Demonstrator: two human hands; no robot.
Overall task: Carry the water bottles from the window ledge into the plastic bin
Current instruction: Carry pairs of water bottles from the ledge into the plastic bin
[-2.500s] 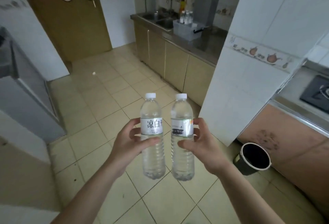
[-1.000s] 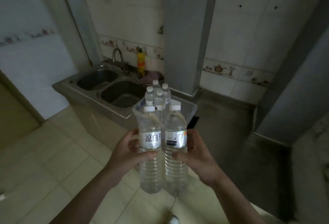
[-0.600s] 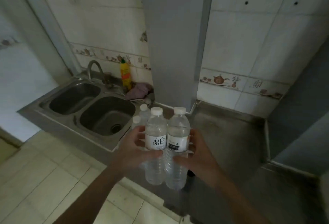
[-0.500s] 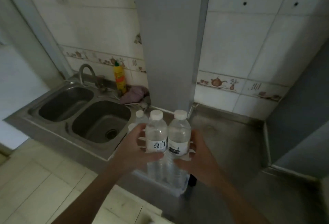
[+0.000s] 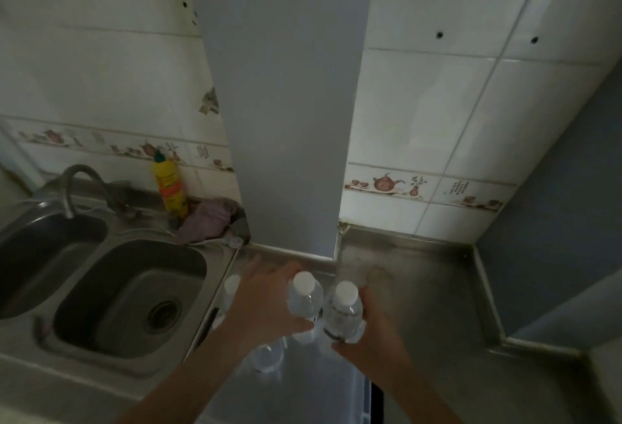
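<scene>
I look steeply down at two clear water bottles with white caps, held upright side by side. My left hand (image 5: 266, 302) grips the left bottle (image 5: 304, 295). My right hand (image 5: 373, 336) grips the right bottle (image 5: 344, 309). Both bottles reach down inside the clear plastic bin (image 5: 360, 403), which stands on the steel counter right of the sink. Other bottles stand in the bin: one white cap (image 5: 231, 284) shows behind my left hand, another bottle (image 5: 266, 358) below my wrist. The bottoms of the held bottles are hidden by my hands.
A steel double sink (image 5: 128, 299) with a curved tap (image 5: 77, 181) lies to the left. A yellow detergent bottle (image 5: 170, 186) and a purple cloth (image 5: 208, 220) sit behind it. A grey pillar (image 5: 286, 104) rises right behind the bin. Steel counter (image 5: 420, 289) extends right to a grey wall.
I walked from the tiled floor up to the counter. In the last half second both hands have lowered the two bottles into the bin and my view has tilted downward.
</scene>
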